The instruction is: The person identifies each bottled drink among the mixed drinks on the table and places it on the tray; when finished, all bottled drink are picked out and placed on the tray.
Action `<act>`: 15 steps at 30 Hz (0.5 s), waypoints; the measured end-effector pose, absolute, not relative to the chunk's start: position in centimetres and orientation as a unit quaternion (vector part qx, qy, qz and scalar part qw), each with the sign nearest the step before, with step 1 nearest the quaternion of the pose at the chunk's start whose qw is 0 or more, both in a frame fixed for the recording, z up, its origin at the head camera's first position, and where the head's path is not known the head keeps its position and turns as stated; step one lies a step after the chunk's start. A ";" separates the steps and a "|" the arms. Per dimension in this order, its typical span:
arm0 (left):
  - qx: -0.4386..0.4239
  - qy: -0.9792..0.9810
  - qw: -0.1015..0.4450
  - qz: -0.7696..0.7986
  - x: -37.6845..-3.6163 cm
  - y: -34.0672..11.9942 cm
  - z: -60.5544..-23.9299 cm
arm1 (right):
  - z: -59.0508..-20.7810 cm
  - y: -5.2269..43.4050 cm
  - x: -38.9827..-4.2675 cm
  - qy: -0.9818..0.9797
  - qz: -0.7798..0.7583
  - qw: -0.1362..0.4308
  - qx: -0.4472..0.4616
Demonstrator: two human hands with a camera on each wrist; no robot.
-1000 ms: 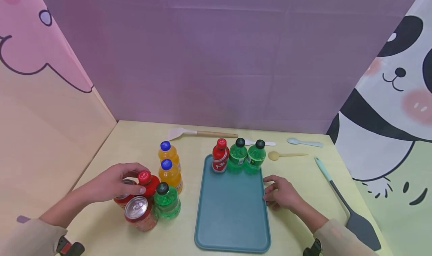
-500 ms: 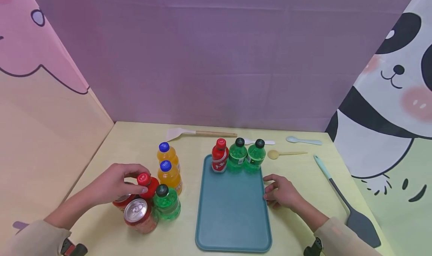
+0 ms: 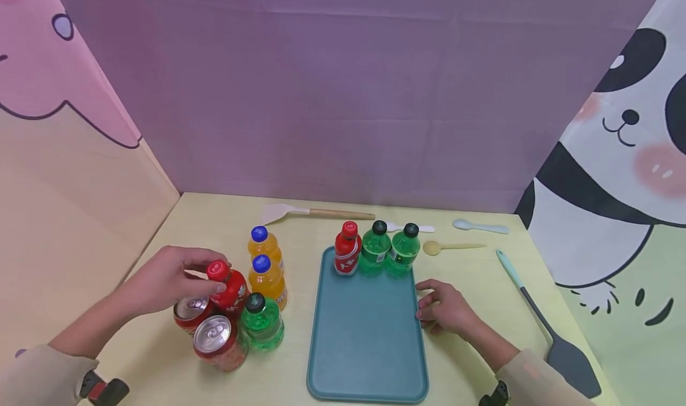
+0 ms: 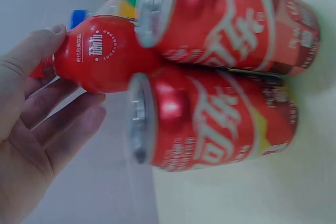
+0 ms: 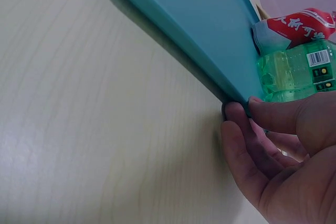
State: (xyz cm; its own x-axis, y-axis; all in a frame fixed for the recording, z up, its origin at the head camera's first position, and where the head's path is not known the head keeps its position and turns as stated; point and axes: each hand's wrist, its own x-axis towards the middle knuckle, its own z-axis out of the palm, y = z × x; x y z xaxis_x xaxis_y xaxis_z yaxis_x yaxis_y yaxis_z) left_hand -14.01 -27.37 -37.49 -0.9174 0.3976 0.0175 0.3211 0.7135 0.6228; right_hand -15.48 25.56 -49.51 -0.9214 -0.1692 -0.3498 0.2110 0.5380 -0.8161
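My left hand [image 3: 168, 281] holds a small red bottle [image 3: 233, 296] by its neck, thumb on one side and fingers on the other. In the left wrist view its red body stands close to two red soda cans [image 4: 210, 124]. A green bottle [image 3: 262, 322] with a black cap is just right of it. My right hand [image 3: 446, 306] pinches the right edge of a blue-green tray [image 3: 370, 346], thumb at the rim. At the tray's far end stand another red bottle [image 3: 347, 254] and two green bottles [image 3: 403, 251].
Two orange drink bottles [image 3: 268, 281] with blue caps stand left of the tray. A spatula [image 3: 321, 213] lies along the back. Small spoons [image 3: 455, 246] and a long grey turner [image 3: 570, 361] lie to the right. A purple wall [image 3: 348, 96] closes the back.
My left hand has risen slightly and moved left with the red bottle, showing more of its body and of the can behind. The right hand stays at the tray edge.
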 end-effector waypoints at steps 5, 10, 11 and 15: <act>0.202 0.934 0.015 0.293 -14.1 -27.6 -35.8 | -49.6 25.6 -15.4 0.854 -0.480 0.199 0.005; 0.198 0.929 0.000 0.311 -14.0 -27.9 -33.7 | -49.5 25.6 -15.4 0.854 -0.480 0.198 0.006; 0.199 0.928 -0.006 0.316 -14.0 -28.0 -33.3 | -49.5 25.5 -15.4 0.854 -0.481 0.198 0.008; 0.196 0.925 -0.035 0.324 -14.2 -28.1 -31.6 | -49.4 25.5 -15.3 0.854 -0.481 0.198 0.013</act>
State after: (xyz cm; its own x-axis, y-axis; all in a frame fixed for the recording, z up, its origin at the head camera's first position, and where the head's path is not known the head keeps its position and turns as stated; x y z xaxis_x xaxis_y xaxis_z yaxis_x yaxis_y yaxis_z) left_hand -14.16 -28.14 -31.57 -0.9208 0.3399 0.1914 0.3850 0.7127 0.5864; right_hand -15.34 25.53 -49.43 -0.9212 -0.1680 -0.3508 0.2126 0.5379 -0.8158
